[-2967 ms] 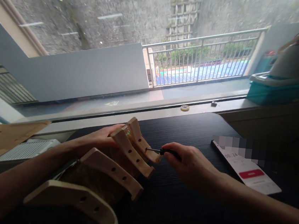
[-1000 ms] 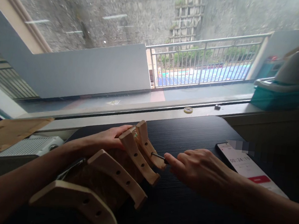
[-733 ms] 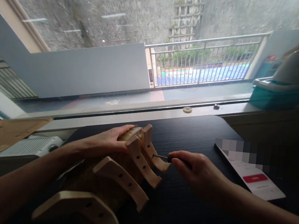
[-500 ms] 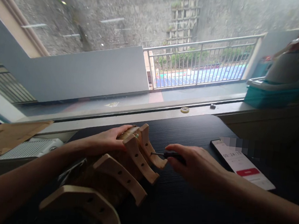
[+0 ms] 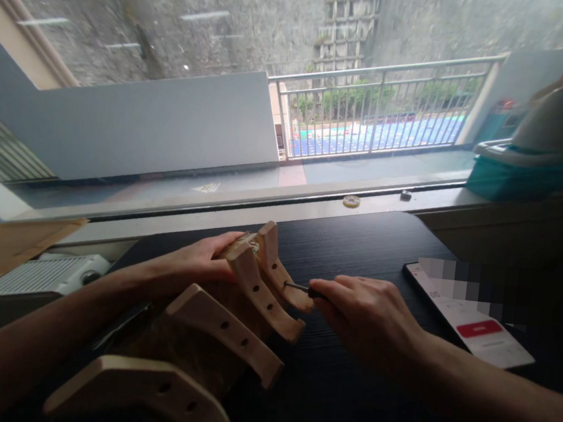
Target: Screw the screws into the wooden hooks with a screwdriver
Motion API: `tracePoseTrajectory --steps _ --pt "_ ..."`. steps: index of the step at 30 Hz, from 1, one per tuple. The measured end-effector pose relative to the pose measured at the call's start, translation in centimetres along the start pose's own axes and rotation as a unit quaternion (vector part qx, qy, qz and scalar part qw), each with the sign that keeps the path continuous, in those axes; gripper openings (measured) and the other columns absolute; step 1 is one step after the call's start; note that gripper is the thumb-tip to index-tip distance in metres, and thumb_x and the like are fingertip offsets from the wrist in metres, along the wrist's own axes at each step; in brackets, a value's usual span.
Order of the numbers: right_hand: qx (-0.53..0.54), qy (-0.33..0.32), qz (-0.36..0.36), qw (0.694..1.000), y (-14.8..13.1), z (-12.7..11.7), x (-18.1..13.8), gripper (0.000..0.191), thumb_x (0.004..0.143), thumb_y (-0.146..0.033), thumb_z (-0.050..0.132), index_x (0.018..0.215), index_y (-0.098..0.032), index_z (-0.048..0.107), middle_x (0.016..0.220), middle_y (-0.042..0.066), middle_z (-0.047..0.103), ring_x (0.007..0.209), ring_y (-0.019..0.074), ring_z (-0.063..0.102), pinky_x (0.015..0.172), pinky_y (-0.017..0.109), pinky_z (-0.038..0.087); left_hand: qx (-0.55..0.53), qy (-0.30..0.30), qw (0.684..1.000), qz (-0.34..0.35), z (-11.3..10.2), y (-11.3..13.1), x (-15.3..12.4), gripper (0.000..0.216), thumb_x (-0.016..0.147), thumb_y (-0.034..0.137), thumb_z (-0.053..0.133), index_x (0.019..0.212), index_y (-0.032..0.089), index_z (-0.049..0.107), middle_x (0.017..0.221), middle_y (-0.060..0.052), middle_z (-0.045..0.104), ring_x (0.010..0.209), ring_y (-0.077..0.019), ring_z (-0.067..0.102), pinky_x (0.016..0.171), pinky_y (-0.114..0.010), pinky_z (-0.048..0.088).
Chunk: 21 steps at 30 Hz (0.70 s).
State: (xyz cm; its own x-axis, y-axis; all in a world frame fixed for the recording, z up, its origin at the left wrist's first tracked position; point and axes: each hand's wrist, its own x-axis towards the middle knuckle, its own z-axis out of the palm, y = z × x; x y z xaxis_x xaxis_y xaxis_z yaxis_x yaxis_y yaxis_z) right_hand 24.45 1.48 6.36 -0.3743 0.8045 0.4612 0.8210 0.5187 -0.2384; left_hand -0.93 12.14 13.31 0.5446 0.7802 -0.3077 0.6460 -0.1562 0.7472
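Screwdriver (image 5: 298,286) work sits at the far end of a wooden rack (image 5: 186,352), a brown board carrying 4 pale curved hooks in a row that runs from near left to far right. The slim metal shaft points left, its tip touching the farthest hook (image 5: 279,272) low on that hook's right face.

The right hand (image 5: 366,314) is closed around the black handle. Thumb and fingertips pinch it just behind the shaft and the rest of the hand is curled over it, so most of the handle is hidden. The left hand (image 5: 198,266) lies palm down on the far end of the rack, its fingers wrapped over the edge beside the farthest hook, holding the rack in place.

All 4 hooks already stand on the board. Each of the 3 nearer ones shows a line of dark holes, and I cannot tell whether screws sit in them. Judging by the tool's place, the farthest hook is the one in hand, and how tight it is does not show.

The rack lies on a dark, grained tabletop (image 5: 358,246), its near end reaching the lower left edge of the view. A phone (image 5: 471,318) lies face up to the right, well apart from the right hand. Beyond is the window sill (image 5: 286,208) with a small round yellow thing (image 5: 351,201), a teal box (image 5: 527,173) at far right, and cardboard (image 5: 11,246) at left.
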Motion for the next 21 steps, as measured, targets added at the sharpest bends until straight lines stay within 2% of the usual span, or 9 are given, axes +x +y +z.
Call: tracePoseTrajectory --steps 3,6,8,11,15,18,21 --pt "0.137 -0.002 0.119 0.983 -0.1 0.4 -0.4 0.026 0.093 -0.03 0.046 0.109 -0.02 0.064 0.092 0.002 0.072 0.08 0.0153 0.066 0.065 0.025 0.043 0.003 0.003 1.0 -0.015 0.1 0.3 -0.2 0.075 0.067 0.045 0.066 0.134 0.021 0.041 0.112 -0.007 0.064 0.103 -0.03 0.062 0.081 -0.037 0.053" --pt "0.147 -0.035 0.144 0.978 -0.1 -0.2 -0.3 0.027 0.092 -0.031 0.046 0.11 -0.022 0.064 0.095 0.001 0.072 0.084 0.0169 0.067 0.067 0.026 0.043 0.011 0.017 1.0 -0.02 0.1 0.1 -0.1 0.075 0.067 0.044 0.066 0.133 0.02 0.041 0.114 -0.008 0.064 0.105 -0.0314 0.061 0.08 -0.036 0.053" --pt "0.089 -0.058 0.103 0.989 -0.2 -1.0 0.1 0.025 0.091 -0.029 0.048 0.109 -0.022 0.063 0.092 0.002 0.072 0.079 0.0179 0.066 0.061 0.027 0.041 0.002 0.022 0.999 -0.025 0.0 -0.2 -0.1 0.075 0.066 0.044 0.067 0.131 0.019 0.042 0.115 -0.007 0.064 0.107 -0.0314 0.06 0.082 -0.036 0.053" --pt "-0.051 -0.077 -0.023 0.995 -0.3 -2.3 1.0 0.022 0.087 -0.014 0.049 0.103 -0.02 0.064 0.082 0.002 0.067 0.067 0.0166 0.061 0.051 0.027 0.032 -0.034 0.009 0.999 -0.032 -0.2 -0.7 0.0 0.072 0.065 0.046 0.068 0.128 0.021 0.044 0.117 -0.006 0.064 0.109 -0.0306 0.06 0.084 -0.035 0.052" --pt "-0.196 -0.061 -0.209 0.956 -0.1 -3.3 2.1 0.028 0.085 -0.002 0.043 0.095 -0.014 0.065 0.074 0.002 0.06 0.06 0.0151 0.052 0.048 0.028 0.027 -0.037 -0.007 0.999 -0.032 -0.6 -1.2 0.3 0.071 0.065 0.046 0.069 0.127 0.021 0.045 0.114 -0.006 0.065 0.11 -0.0311 0.059 0.089 -0.038 0.049" --pt "-0.207 -0.045 -0.24 0.947 0.4 -2.8 2.2 0.027 0.085 -0.003 0.043 0.096 -0.013 0.066 0.069 0.002 0.058 0.056 0.0146 0.048 0.047 0.028 0.026 -0.03 -0.003 0.999 -0.031 -0.8 -1.6 0.5 0.068 0.065 0.046 0.068 0.125 0.021 0.047 0.114 -0.006 0.065 0.11 -0.0315 0.058 0.092 -0.04 0.047" --pt "-0.153 -0.033 -0.191 0.969 0.6 -1.8 1.7 0.027 0.085 -0.004 0.043 0.098 -0.013 0.065 0.069 0.002 0.059 0.054 0.0142 0.048 0.047 0.028 0.026 -0.04 -0.002 0.999 -0.025 -0.8 -1.7 0.4 0.068 0.065 0.047 0.067 0.125 0.022 0.047 0.116 -0.006 0.064 0.112 -0.0322 0.057 0.092 -0.04 0.047"
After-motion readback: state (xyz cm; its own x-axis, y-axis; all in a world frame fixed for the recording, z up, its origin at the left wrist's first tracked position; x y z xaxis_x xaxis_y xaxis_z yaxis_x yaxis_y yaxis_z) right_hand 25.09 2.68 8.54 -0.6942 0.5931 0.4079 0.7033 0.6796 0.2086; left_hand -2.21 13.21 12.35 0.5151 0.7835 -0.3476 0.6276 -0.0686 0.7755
